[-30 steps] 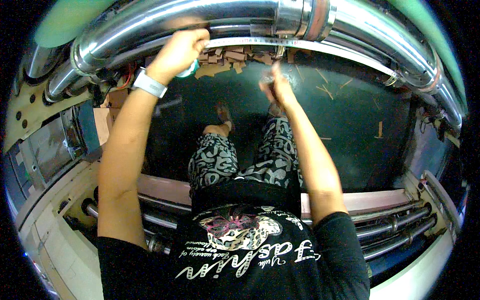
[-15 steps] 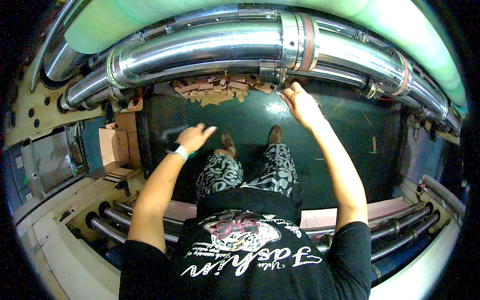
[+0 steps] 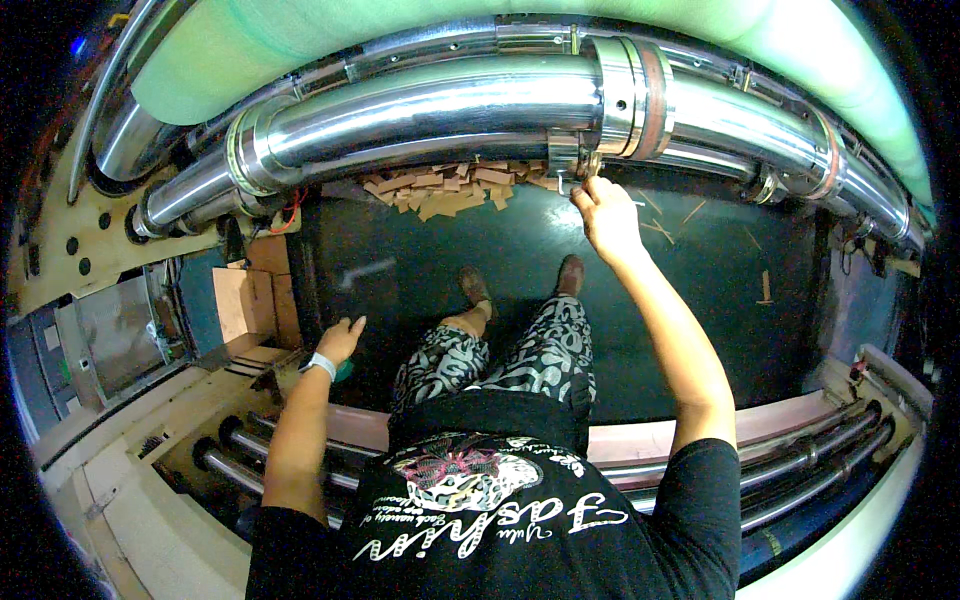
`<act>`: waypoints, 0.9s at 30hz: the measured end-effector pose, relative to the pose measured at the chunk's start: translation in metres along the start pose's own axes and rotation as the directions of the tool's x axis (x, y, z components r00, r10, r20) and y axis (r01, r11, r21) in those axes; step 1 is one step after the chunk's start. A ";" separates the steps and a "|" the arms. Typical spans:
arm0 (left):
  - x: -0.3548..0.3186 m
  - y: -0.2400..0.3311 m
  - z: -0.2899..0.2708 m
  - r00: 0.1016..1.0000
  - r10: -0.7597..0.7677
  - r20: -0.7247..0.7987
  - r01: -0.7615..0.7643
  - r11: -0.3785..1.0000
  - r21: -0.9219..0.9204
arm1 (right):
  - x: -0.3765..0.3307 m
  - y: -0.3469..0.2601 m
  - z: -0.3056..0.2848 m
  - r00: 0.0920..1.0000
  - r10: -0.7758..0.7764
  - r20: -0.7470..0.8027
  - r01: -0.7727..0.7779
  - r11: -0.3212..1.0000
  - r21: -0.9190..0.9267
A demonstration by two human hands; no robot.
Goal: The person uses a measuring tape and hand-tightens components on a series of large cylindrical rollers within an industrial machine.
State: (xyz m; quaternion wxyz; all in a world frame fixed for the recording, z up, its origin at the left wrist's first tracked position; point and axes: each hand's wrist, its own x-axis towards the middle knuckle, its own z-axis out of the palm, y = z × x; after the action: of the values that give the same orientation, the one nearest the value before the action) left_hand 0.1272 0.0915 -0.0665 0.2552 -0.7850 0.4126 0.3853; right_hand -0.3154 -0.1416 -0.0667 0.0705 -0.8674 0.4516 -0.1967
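Note:
My right hand point(image 3: 605, 215) is raised under the collar point(image 3: 625, 98) on the large chrome roller point(image 3: 440, 105). Its fingers are closed just below a small metal block point(image 3: 565, 152). Beside the fingertips shows a thin, bright metal piece point(image 3: 562, 184); how the fingers hold it, and what it is, I cannot make out. Low on the left side hangs my left hand point(image 3: 343, 340), with a pale band point(image 3: 322, 365) at the wrist. Its thumb and fingers are apart, and nothing is in them.
Scraps of brown cardboard point(image 3: 450, 190) lie piled on the dark floor point(image 3: 690, 320) beneath the roller. A green roll point(image 3: 400, 45) spans the far side. Thinner metal rollers point(image 3: 800, 470) run behind me, and side frames point(image 3: 60, 240) stand left and right.
My left hand has dropped down and to the left, toward my body. The right hand stays beneath the collar, and the whole view has shifted slightly.

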 end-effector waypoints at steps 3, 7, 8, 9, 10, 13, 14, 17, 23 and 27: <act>0.009 0.018 -0.006 0.996 0.077 -0.051 -0.079 0.996 -0.033 | 0.000 0.003 0.000 0.997 0.015 -0.071 -0.019 0.998 -0.067; 0.015 0.036 -0.029 0.990 0.137 -0.030 -0.139 0.984 -0.112 | 0.006 0.004 -0.008 0.973 0.159 -0.168 -0.183 0.974 -0.137; 0.021 0.033 -0.029 0.988 0.155 -0.027 -0.157 0.981 -0.116 | 0.007 0.006 -0.006 0.967 0.186 -0.175 -0.209 0.970 -0.124; 0.025 0.035 -0.034 0.984 0.178 -0.022 -0.179 0.978 -0.111 | 0.006 0.008 -0.005 0.957 0.223 -0.185 -0.246 0.963 -0.112; 0.023 0.039 -0.042 0.988 0.153 0.020 -0.151 0.986 -0.071 | 0.006 0.007 -0.007 0.962 0.196 -0.191 -0.211 0.975 -0.064; 0.033 0.029 -0.047 0.977 0.212 0.009 -0.212 0.977 -0.030 | 0.004 0.010 -0.002 0.966 0.182 -0.185 -0.194 0.980 -0.046; 0.034 0.026 -0.050 0.984 0.175 0.034 -0.175 0.985 -0.010 | 0.003 0.010 -0.002 0.964 0.161 -0.211 -0.171 0.985 -0.030; 0.040 0.020 -0.050 0.978 0.199 0.055 -0.200 0.979 0.026 | 0.001 0.016 0.000 0.959 0.184 -0.214 -0.189 0.982 -0.002; 0.063 -0.004 -0.049 0.980 0.186 0.076 -0.193 0.978 0.085 | 0.004 0.014 -0.006 0.944 0.229 -0.238 -0.234 0.972 0.011; 0.045 0.028 -0.066 0.974 0.210 0.079 -0.218 0.970 0.109 | -0.002 0.019 0.004 0.910 0.303 -0.284 -0.311 0.950 0.019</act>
State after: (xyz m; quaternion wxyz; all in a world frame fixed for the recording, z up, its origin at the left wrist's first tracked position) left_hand 0.1459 0.0093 -0.0682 0.2714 -0.7062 0.5081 0.4118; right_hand -0.3287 -0.1512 -0.0767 0.0234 -0.7494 0.5903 -0.2991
